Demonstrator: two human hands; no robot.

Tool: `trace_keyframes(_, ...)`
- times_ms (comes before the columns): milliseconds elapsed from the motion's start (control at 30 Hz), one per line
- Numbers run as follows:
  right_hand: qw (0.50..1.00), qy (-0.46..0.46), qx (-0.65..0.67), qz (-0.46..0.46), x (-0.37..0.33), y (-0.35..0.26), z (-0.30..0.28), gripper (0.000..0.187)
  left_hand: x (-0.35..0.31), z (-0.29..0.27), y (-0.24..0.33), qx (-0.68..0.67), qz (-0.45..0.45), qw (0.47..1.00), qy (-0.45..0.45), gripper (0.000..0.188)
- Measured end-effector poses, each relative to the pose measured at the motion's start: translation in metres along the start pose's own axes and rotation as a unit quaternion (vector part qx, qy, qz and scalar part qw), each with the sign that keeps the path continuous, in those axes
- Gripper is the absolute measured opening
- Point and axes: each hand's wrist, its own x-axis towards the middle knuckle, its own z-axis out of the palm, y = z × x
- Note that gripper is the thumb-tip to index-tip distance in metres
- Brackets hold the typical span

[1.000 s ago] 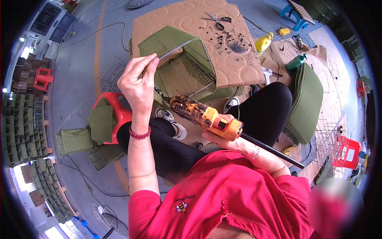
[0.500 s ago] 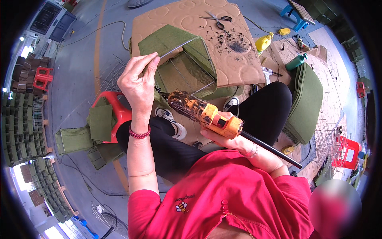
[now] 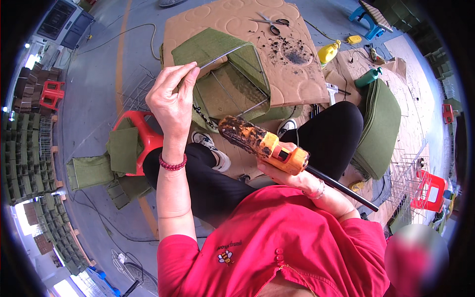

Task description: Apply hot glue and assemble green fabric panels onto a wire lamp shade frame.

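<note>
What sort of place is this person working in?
Probably a workshop or small factory: stacked boxy green fabric-like pieces fill the left side, a pile of flat green fabric-like panels lies on the right, and the right hand grips a stained orange cylindrical tool.

The box (image 3: 203, 45) is made of green cloth, and a thin grey wire (image 3: 222, 56) runs along one side of its open mouth. It is located near twelve o'clock, and the mouth looks toward about five o'clock. The glue gun (image 3: 262, 143) is orange, with many dark stains on its front half. It is held aslant, its nose pointing to ten o'clock, near the lower edge of the box. A straight black rod (image 3: 342, 189) comes out from its rear, toward four o'clock.
</note>
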Motion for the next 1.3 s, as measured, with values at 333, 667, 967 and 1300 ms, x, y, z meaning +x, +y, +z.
trace_keyframes(333,0.996,-0.017,-0.03,0.088,-0.018,0.02,-0.002,0.038,-0.001,0.0,0.0,0.003,0.009,1.0,0.005,0.013)
trace_keyframes(667,0.994,-0.012,-0.012,0.106,-0.019,0.005,-0.008,0.035,-0.001,0.002,0.002,0.012,0.01,1.0,-0.001,0.013)
trace_keyframes(967,0.991,0.008,-0.006,0.131,-0.028,0.005,-0.007,0.039,-0.002,0.002,0.003,0.005,0.016,1.0,0.004,0.013)
trace_keyframes(1300,0.991,-0.017,0.0,0.135,-0.021,0.004,-0.006,0.039,0.0,0.003,0.001,0.01,0.02,1.0,0.004,0.012)
